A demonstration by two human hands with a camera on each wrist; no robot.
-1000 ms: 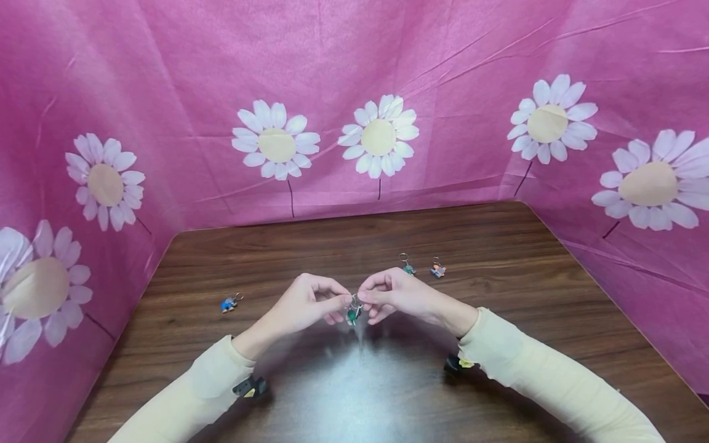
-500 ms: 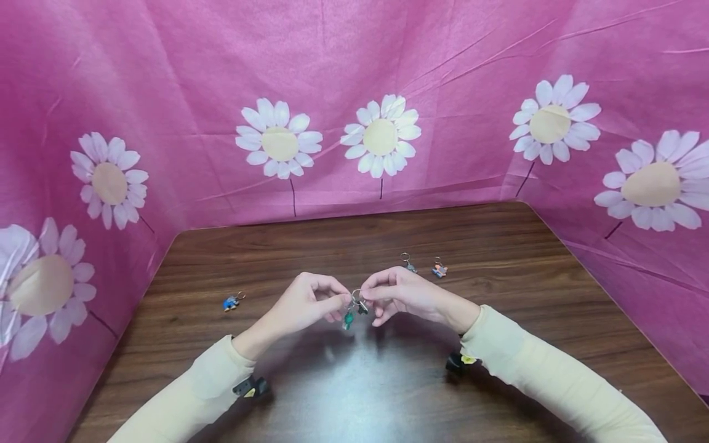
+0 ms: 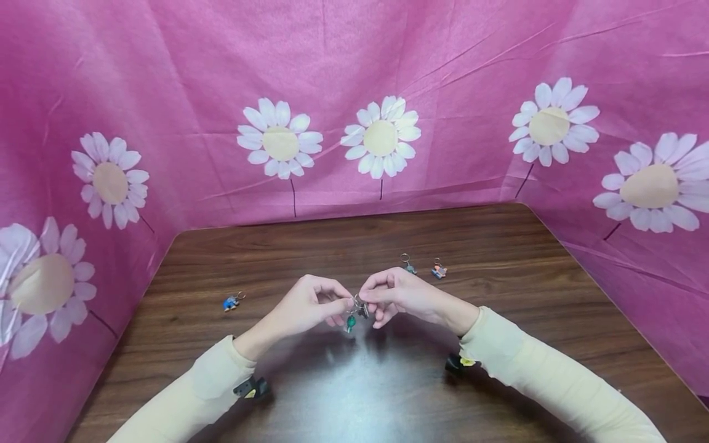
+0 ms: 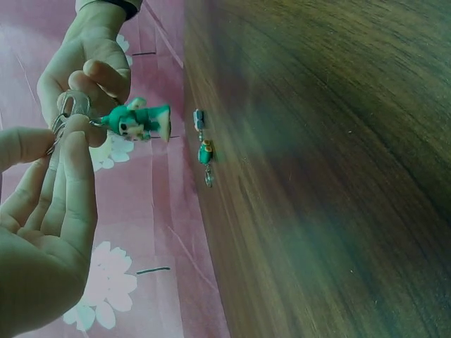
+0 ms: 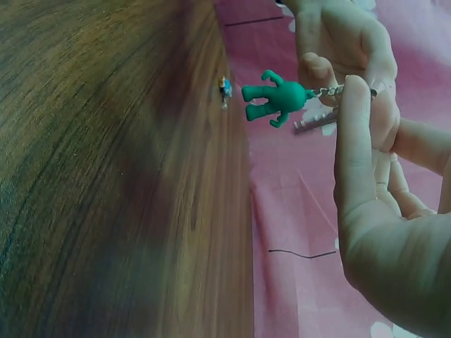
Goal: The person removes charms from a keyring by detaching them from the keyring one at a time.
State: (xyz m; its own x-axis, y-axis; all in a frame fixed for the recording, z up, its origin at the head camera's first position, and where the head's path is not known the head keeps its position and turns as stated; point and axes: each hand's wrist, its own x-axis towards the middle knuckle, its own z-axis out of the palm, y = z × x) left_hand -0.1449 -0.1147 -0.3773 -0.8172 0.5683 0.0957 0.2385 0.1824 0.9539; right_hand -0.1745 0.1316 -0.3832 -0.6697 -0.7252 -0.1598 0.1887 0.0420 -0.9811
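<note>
In the head view, both hands meet over the middle of the table around a metal key ring (image 3: 356, 299). My left hand (image 3: 311, 303) pinches the ring between thumb and fingertips. From the other side my right hand (image 3: 401, 295) pinches the ring too. A green figure charm (image 5: 278, 97) dangles from a short chain (image 5: 328, 91); its painted front shows in the left wrist view. Beside the charm hangs a key (image 5: 315, 122) with a toothed edge. Fingers hide part of the ring, so I cannot tell how far the key is threaded on it.
A blue figure keychain (image 3: 230, 303) lies to the left on the wooden table (image 3: 288, 249). Farther back on the right lie a greenish keychain (image 3: 409, 268) and an orange and blue keychain (image 3: 439, 270). Pink flowered cloth (image 3: 332, 61) surrounds the table's back and sides.
The green charm and the key, bunched together a second ago, have swung apart and hang separately. Both hands stay nearly in place, with small finger movements at the ring.
</note>
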